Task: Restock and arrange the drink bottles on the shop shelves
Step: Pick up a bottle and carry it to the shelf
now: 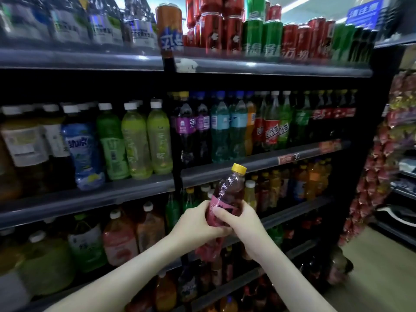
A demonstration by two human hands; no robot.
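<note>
I hold a dark purple drink bottle (228, 192) with a yellow cap and a pink label in front of the shelves, tilted slightly right. My left hand (198, 224) grips its label from the left, fingers curled round it. My right hand (238, 219) grips the same bottle from the right, thumb across the label. The bottle's lower part shows between my wrists. Its cap reaches the edge of the middle shelf (258, 164), where purple-labelled bottles (191, 129) like it stand beside blue ones (229, 129).
Green tea bottles (137, 136) fill the middle shelf at left. Red and green cans (247, 34) line the top shelf. Orange and juice bottles (126, 239) crowd the lower shelves. A rack of snack packets (387, 154) hangs at right, with bare floor (378, 278) beyond.
</note>
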